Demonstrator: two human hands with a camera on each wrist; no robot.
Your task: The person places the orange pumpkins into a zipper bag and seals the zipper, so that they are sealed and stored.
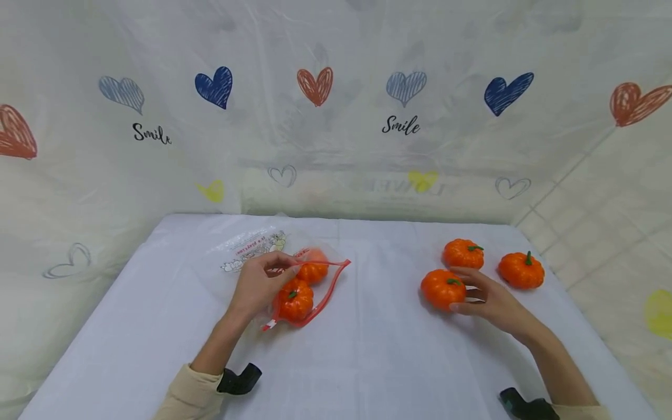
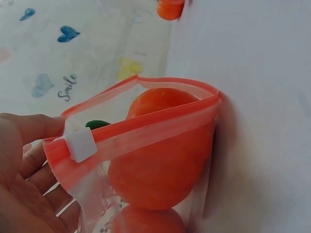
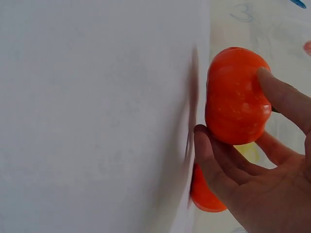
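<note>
On the left, a clear plastic zip bag [image 1: 247,251] with a red zip edge lies with its mouth held apart. Two small orange toy pumpkins, one nearer the mouth [image 1: 296,300] and one behind it [image 1: 313,269], are inside. My left hand [image 1: 259,283] pinches the bag's red rim, close to the white slider [image 2: 81,144] seen in the left wrist view. On the right, my right hand [image 1: 490,300] grips another orange pumpkin [image 1: 440,290] between thumb and fingers. The right wrist view shows this pumpkin [image 3: 237,97] with a shadow beside it.
Two more orange pumpkins, one behind the right hand [image 1: 463,254] and one farther right [image 1: 521,270], sit on the white-covered table [image 1: 362,361]. A pale curtain [image 1: 336,134] printed with hearts hangs along the table's back edge.
</note>
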